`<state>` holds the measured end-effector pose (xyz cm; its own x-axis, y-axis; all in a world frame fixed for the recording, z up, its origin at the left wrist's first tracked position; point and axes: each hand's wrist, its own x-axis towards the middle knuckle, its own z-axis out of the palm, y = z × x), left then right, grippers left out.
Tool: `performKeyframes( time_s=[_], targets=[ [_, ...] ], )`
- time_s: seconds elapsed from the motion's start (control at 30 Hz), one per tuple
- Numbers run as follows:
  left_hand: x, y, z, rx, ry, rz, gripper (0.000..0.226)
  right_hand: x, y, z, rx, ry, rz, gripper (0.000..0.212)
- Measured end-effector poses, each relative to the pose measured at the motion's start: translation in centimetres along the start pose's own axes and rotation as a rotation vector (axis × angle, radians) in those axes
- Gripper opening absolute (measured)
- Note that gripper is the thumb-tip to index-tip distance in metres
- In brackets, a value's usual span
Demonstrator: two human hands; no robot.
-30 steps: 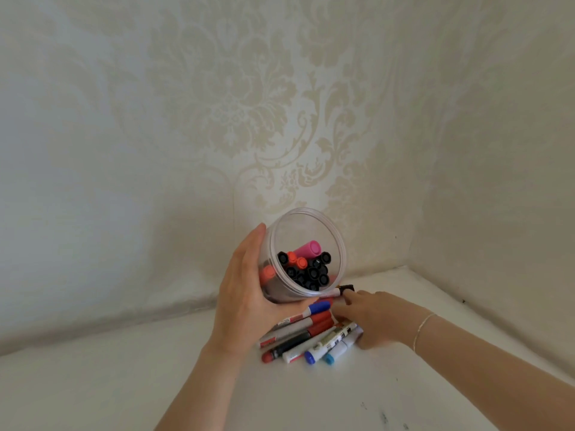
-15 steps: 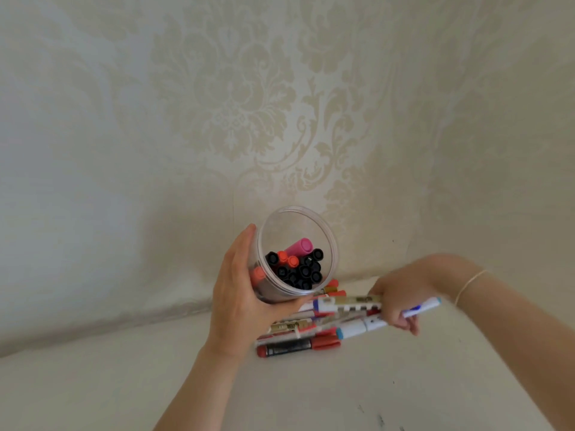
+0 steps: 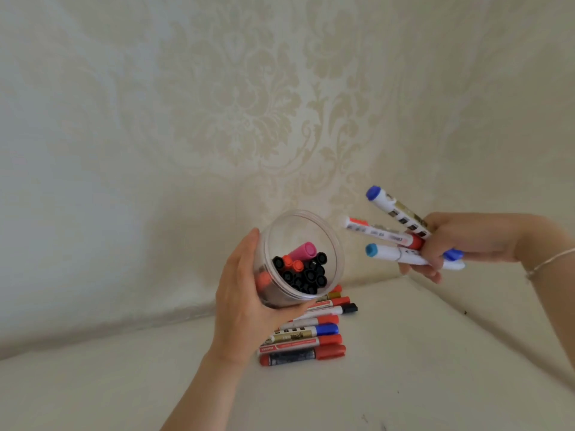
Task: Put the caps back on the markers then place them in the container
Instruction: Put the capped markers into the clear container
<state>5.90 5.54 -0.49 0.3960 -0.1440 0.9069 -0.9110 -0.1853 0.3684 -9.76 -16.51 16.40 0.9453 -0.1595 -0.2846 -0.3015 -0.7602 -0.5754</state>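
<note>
Bare forearms; a thin silver bracelet point(image 3: 547, 265) circles the right wrist.

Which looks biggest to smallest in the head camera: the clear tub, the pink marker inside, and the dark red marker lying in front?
1. clear tub
2. dark red marker
3. pink marker, though it is partly hidden, pointing toward the camera, so its true length is unsure.

The upper three quarters of the frame are filled by a cream wall point(image 3: 155, 119), and a large damask pattern point(image 3: 249, 98) in pale gold is seen at its centre. A second wall point(image 3: 513, 119) is met on the right, so a corner is formed right of centre. Soft, even light is cast across the left side, where a faint bluish tint is picked up. Below, a white worktop point(image 3: 404, 368) is spread over the lower part, and a few small dark specks point(image 3: 382, 426) are noted at its lower right.
</note>
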Motion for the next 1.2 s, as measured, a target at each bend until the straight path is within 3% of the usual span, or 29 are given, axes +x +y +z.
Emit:
performKeyframes(
  time_s=[0.23,0.5,0.77,0.9,1.2],
  targets=[
    [-0.1,-0.1,0.2,0.091,-0.076,0.043,0.108,1.0,-5.0,1.8,-0.204,-0.095,0.062,0.021],
    [0.0,-0.1,0.5,0.117,-0.051,0.082,0.109,1.3,-5.5,1.6,-0.09,-0.327,0.194,0.032],
    [-0.1,-0.2,0.5,0.114,-0.027,0.079,0.108,1.3,-5.2,1.8,0.067,-0.197,0.011,0.026],
    [0.0,0.2,0.5,0.12,-0.056,0.107,0.099,0.9,-5.9,1.9,0.152,-0.102,-0.059,0.01],
    [-0.1,0.1,0.6,0.12,-0.071,0.061,0.104,1.6,-6.5,2.9,0.177,-0.085,-0.128,0.03]
  ],
)
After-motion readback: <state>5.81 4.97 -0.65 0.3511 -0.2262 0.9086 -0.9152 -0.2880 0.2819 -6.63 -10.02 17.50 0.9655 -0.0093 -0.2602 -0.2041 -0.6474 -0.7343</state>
